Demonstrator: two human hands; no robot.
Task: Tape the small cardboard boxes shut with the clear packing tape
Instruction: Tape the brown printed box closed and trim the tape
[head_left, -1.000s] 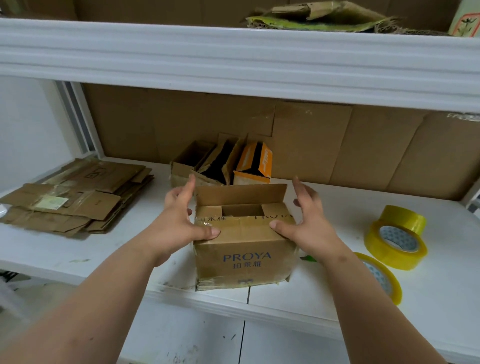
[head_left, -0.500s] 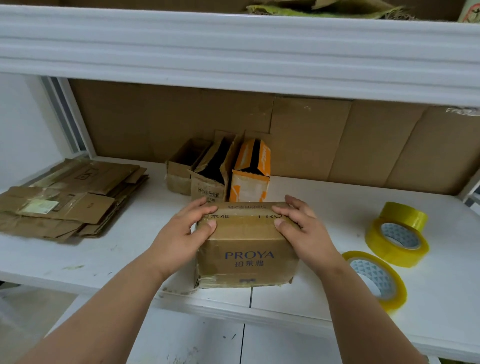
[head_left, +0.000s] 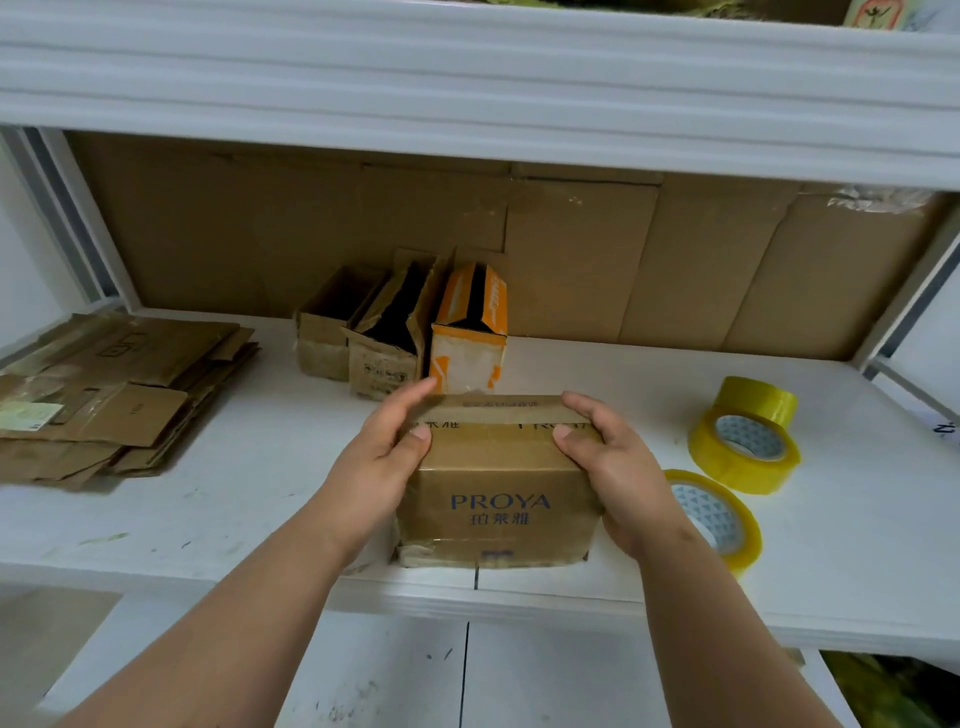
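Since a second ago the far flap has folded down; both hands, left (head_left: 387, 457) and right (head_left: 605, 457), press curled fingers on the PROYA box (head_left: 498, 486) at the shelf (head_left: 571, 587) edge. Cardboard looks light and bendable; best gripped at side walls.

Both arms reach forward; left hand (head_left: 384, 457) and right hand (head_left: 618, 467) face inward, fingers curled

Single head-worn view, wide-angle; looks forward and down from above the forearms onto a white shelf (head_left: 779, 587); near enough that the hands fill centre frame, close to the shelf's front edge; upper shelf rim (head_left: 467, 104) spans the top; cardboard backing (head_left: 701, 270) closes the far side; no second view, so no shared area.
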